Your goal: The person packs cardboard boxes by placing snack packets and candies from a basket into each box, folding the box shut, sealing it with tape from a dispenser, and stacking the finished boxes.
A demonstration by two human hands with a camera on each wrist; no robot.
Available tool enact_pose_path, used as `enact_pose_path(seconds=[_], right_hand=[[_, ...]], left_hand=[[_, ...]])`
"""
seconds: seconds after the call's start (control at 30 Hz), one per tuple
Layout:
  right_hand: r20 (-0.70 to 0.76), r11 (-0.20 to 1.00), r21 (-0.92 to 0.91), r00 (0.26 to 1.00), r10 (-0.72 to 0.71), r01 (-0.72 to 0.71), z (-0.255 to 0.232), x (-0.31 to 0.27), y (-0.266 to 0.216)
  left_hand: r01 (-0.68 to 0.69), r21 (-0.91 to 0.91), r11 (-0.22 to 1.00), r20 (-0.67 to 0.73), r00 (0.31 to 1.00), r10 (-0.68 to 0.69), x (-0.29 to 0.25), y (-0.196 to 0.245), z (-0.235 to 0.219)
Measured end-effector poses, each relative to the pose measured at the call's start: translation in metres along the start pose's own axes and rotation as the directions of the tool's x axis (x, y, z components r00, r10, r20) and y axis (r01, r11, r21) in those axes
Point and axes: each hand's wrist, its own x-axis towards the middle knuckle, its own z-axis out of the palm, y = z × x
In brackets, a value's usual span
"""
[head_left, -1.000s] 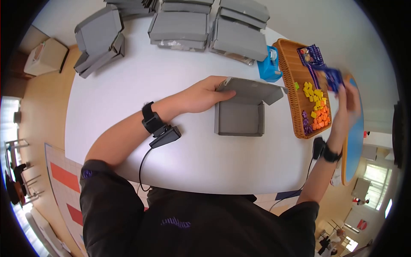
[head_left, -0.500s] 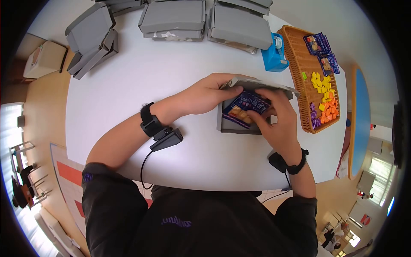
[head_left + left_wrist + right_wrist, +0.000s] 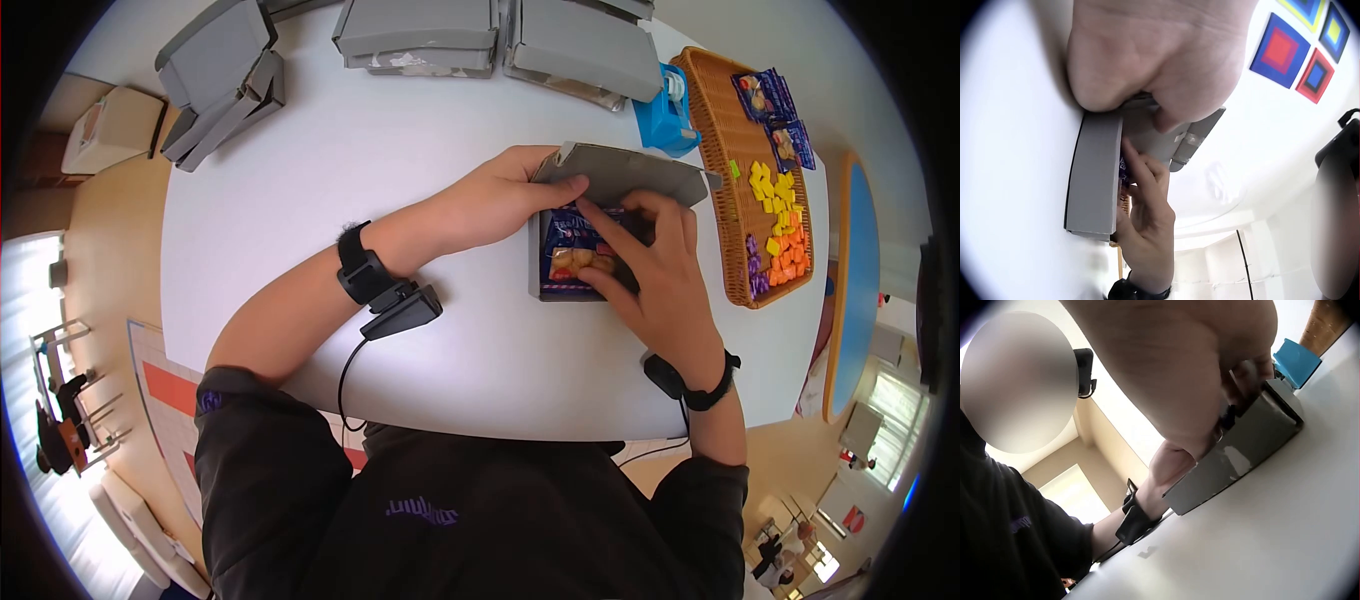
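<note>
A small grey cardboard box (image 3: pixel 536 270) stands on the table with its lid (image 3: pixel 640 172) raised. My left hand (image 3: pixel 490 203) grips the box at its back left corner, thumb over the lid's inner face and the other fingers hidden behind. Inside the box lies a dark blue snack packet (image 3: pixel 568 262) with cookies pictured on it. My right hand (image 3: pixel 665 275) reaches in from the right, its thumb and index finger spread across the packet and holding it. The left wrist view shows the right fingers (image 3: pixel 1141 172) going in past the grey side wall.
A wicker basket (image 3: pixel 735 235) on the right holds more snack packets (image 3: pixel 790 145) and small yellow, orange and purple pieces. Beside it stands a blue tape dispenser (image 3: pixel 668 120). Closed grey boxes (image 3: pixel 580 45) are stacked at the back; an open box (image 3: pixel 225 90) sits back left.
My right hand came from above the basket with the snack packet and brought it into the box. The packet turned from slanted to straighter there. My left hand kept its grip.
</note>
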Motion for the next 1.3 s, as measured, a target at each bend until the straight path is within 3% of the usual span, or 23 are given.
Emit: enact_pose_path(seconds=[0.1, 0.13, 0.23, 0.33, 0.47, 0.57, 0.6, 0.67, 0.73, 0.77, 0.83, 0.87, 0.97, 1.17, 1.23, 1.3], right_hand=[[0.020, 0.997, -0.004, 0.997, 0.073, -0.073, -0.001, 0.000, -0.002], [0.021, 0.999, -0.001, 0.999, 0.032, -0.032, 0.004, 0.000, -0.001], [-0.050, 0.998, 0.023, 0.997, -0.063, 0.064, 0.015, -0.004, 0.004], [0.007, 0.993, 0.075, 0.996, -0.088, 0.087, 0.015, -0.011, 0.010], [-0.079, 0.986, 0.151, 0.995, -0.059, 0.070, -0.001, -0.018, 0.021], [-0.203, 0.954, 0.299, 0.976, 0.076, -0.012, -0.048, -0.025, 0.045], [-0.193, 0.922, 0.358, 0.954, 0.228, -0.148, -0.063, -0.029, 0.054], [-0.291, 0.937, 0.247, 0.903, 0.315, -0.248, -0.074, -0.032, 0.100], [-0.276, 0.904, 0.062, 0.863, 0.423, -0.423, -0.081, -0.040, 0.139], [-0.273, 0.903, 0.070, 0.862, 0.427, -0.425, -0.076, -0.047, 0.159], [-0.202, 0.920, -0.221, 0.938, 0.281, -0.324, -0.061, -0.056, 0.194], [-0.090, 0.928, -0.138, 0.937, 0.337, -0.347, -0.057, -0.060, 0.205], [-0.072, 0.909, -0.112, 0.916, 0.395, -0.401, -0.056, -0.062, 0.211], [-0.125, 0.906, -0.047, 0.903, 0.412, -0.420, -0.059, -0.065, 0.204], [-0.200, 0.863, 0.026, 0.843, 0.499, -0.505, -0.064, -0.062, 0.194], [-0.265, 0.869, -0.016, 0.840, 0.474, -0.495, -0.070, -0.058, 0.183]], left_hand=[[0.040, 0.051, 0.998, -0.018, 0.999, -0.039, -0.005, 0.009, 0.001], [0.071, 0.102, 0.992, -0.034, 0.997, -0.068, -0.006, 0.014, 0.002], [-0.041, -0.019, 0.999, -0.025, 0.999, 0.041, 0.000, -0.009, -0.003], [0.028, -0.042, 0.999, -0.046, 0.998, -0.029, 0.000, -0.007, -0.005], [0.074, -0.068, 0.995, -0.065, 0.995, -0.078, -0.001, -0.009, -0.004], [0.084, -0.092, 0.992, -0.088, 0.992, -0.092, -0.003, -0.009, -0.002], [0.084, -0.087, 0.993, -0.091, 0.992, -0.092, -0.004, -0.008, -0.003], [0.078, -0.086, 0.993, -0.065, 0.994, -0.083, -0.004, -0.007, -0.002], [0.089, -0.072, 0.993, -0.055, 0.994, -0.093, -0.004, -0.004, 0.001], [0.095, -0.062, 0.994, -0.046, 0.994, -0.097, -0.005, -0.002, 0.001], [0.104, 0.001, 0.995, -0.030, 0.994, -0.104, -0.005, 0.001, 0.000], [0.109, 0.064, 0.992, -0.007, 0.994, -0.108, -0.005, 0.002, 0.000], [0.109, 0.073, 0.991, -0.003, 0.994, -0.109, -0.005, 0.005, 0.000], [0.087, 0.130, 0.988, -0.006, 0.996, -0.087, -0.005, 0.004, 0.001], [0.065, 0.109, 0.992, 0.016, 0.998, -0.067, -0.005, 0.008, 0.003], [0.068, 0.206, 0.976, 0.067, 0.994, -0.083, -0.004, 0.015, 0.005]])
